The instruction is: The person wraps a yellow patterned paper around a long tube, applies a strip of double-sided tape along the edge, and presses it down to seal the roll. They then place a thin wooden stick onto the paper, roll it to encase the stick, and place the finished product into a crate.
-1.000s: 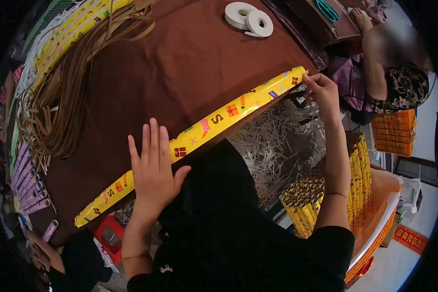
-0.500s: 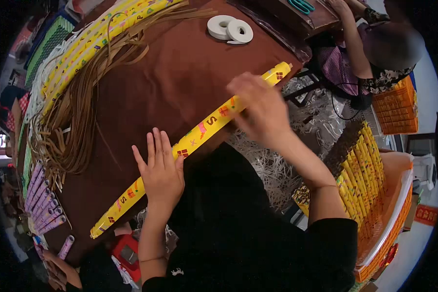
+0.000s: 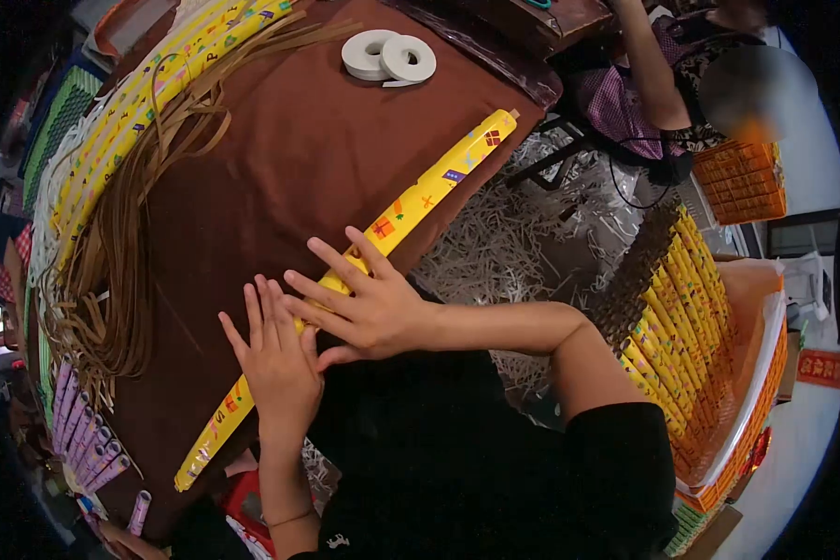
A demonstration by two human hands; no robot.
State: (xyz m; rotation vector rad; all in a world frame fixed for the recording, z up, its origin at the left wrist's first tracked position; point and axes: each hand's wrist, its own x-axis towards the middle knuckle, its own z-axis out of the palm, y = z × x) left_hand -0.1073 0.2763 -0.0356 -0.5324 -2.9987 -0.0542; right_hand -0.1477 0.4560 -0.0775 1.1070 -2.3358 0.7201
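Your right hand (image 3: 369,308) came back from the roll's far end to mid-roll, landing beside your left hand (image 3: 275,355). Both lay flat, fingers spread, on the yellow gift-wrap roll (image 3: 411,201) at the bench (image 3: 289,149) edge. Even pressure, I'd say, kept the wrap tight.

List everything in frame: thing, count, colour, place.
wrapping-paper roll: 1, yellow with coloured prints, diagonal along the table's near edge
table cloth: 1, brown, covers the table
tape rolls: 2, white, far side of the table
strips: a bundle, tan, left part of the table
purple rolls: several, lower left
stacked yellow rolls: many, in an orange bin at right
shredded paper: heap, whitish, below the table edge
another person: 1, top right
left hand: flat on the roll
right hand: flat on the roll
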